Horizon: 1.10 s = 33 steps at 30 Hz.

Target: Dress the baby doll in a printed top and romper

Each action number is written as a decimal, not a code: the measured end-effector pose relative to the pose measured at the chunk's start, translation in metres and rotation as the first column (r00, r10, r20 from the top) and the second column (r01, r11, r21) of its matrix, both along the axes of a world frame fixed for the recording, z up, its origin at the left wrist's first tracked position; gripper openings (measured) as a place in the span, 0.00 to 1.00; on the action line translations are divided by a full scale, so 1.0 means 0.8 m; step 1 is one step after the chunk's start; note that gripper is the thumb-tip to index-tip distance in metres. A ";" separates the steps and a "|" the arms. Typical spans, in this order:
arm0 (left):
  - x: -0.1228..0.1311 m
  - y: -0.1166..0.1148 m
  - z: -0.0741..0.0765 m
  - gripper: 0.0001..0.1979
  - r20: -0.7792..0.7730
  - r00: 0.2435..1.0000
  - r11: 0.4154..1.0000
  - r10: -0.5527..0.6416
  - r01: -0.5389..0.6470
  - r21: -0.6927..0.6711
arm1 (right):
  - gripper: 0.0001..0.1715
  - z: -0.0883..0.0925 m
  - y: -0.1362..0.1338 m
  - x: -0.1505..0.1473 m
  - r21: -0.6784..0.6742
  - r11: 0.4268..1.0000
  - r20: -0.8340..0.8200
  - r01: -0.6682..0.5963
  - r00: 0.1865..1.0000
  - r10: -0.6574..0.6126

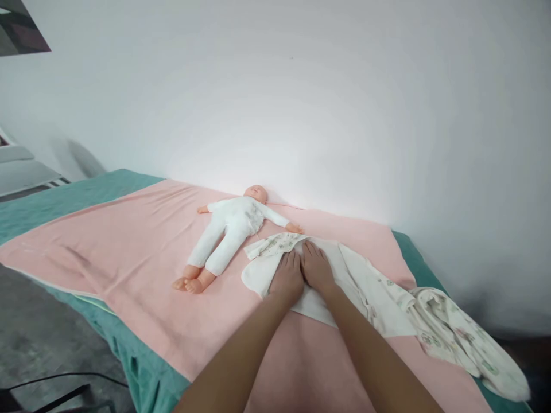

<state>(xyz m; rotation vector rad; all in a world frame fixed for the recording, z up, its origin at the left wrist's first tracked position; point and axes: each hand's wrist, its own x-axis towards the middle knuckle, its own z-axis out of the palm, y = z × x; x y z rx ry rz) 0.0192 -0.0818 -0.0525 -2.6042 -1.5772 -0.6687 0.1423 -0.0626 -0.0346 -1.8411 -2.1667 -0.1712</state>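
Note:
A white baby garment (321, 307) with a printed floral trim lies spread out in front of me. My left hand (287, 280) is on its middle, fingers bent and closed on the cloth. Close beside it, my right hand (317, 267) also has its fingers together and curled on the fabric. Both thumbs are hidden. Just beyond, to the left, a baby doll (232, 219) in a white outfit lies on its back, arms out, bare feet toward me. One doll hand almost reaches the garment's far edge.
A pink blanket (142, 252) covers a teal bed cover (142, 350). Bunched floral cloth (465, 338) lies at the right edge. A white wall (301, 115) rises behind. Grey floor (47, 332) with a dark cable (73, 374) shows at lower left.

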 end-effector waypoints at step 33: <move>0.028 0.075 0.012 0.32 -0.085 0.991 0.993 -0.101 0.095 -0.068 | 0.43 -0.032 0.001 0.080 0.095 0.984 -0.093 0.153 0.985 -0.144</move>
